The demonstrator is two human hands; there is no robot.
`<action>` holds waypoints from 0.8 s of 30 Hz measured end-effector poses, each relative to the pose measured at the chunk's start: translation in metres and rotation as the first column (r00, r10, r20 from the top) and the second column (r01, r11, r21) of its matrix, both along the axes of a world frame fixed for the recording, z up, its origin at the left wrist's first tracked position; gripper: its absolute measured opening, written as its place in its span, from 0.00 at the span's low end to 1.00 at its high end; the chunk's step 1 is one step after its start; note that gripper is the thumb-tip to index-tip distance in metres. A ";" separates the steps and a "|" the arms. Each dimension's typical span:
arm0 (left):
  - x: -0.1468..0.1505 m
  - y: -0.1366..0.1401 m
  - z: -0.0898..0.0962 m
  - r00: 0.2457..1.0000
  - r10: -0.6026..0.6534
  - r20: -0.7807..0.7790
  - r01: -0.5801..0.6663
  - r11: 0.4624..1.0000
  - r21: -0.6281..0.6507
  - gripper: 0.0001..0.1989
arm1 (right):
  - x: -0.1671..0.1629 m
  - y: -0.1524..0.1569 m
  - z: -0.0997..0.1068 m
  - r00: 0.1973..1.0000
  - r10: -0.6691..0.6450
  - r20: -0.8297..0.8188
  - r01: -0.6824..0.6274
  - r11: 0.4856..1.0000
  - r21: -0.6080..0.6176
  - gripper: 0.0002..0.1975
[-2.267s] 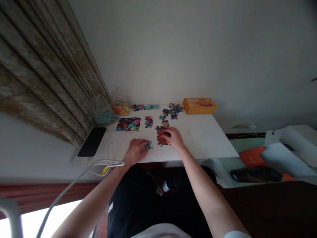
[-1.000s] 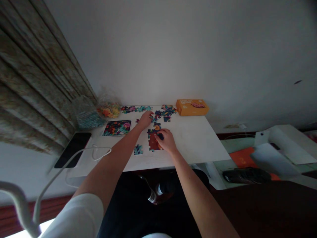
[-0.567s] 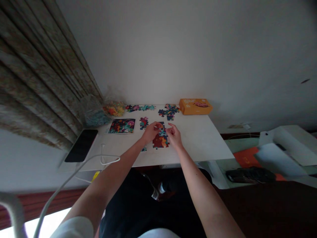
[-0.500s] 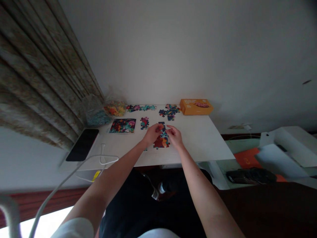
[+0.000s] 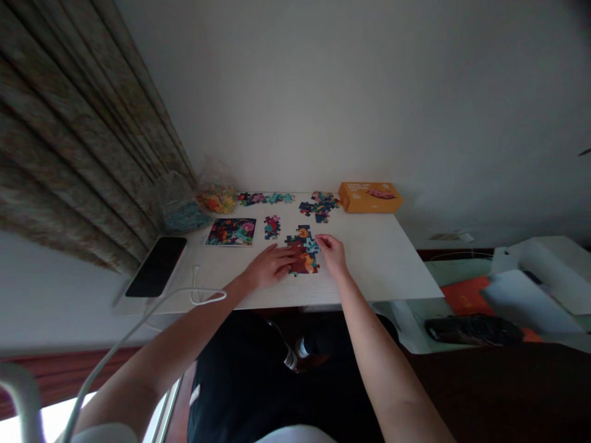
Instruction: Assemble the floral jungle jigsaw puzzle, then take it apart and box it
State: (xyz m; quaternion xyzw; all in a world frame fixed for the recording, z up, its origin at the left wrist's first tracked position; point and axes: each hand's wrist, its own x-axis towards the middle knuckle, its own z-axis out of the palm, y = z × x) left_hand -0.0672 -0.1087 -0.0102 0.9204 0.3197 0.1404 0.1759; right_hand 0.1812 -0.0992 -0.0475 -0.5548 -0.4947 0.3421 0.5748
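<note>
A partly joined jigsaw puzzle section [image 5: 303,263], red-brown and orange with a teal piece at its upper right, lies between my hands on the white table. My left hand [image 5: 270,266] rests flat with fingers stretched out, its fingertips on the section's left side. At the upper right edge, thumb and forefinger of my right hand [image 5: 331,251] pinch by the teal puzzle piece [image 5: 312,245]; the fingers partly hide the contact. Beyond my left hand lies a small joined strip [image 5: 272,227]. The printed reference picture [image 5: 231,232] lies farther left.
More joined pieces [image 5: 321,206] lie at the back, beside an orange box [image 5: 370,197]. Plastic bags of pieces [image 5: 217,197] stand at the back left by the curtain. A black phone [image 5: 157,266] and a white cable [image 5: 207,300] lie on the table's left [image 5: 383,264].
My left hand has moved left and down from the section's top and flattened out. My right hand stays at its right edge. More of the section now shows, with a piece at its upper left.
</note>
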 end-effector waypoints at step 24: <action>0.005 0.000 -0.007 0.997 0.071 -0.019 -0.071 0.997 -0.001 0.21 | -0.023 -0.060 0.016 0.782 0.240 0.576 -0.299 0.954 0.008 0.02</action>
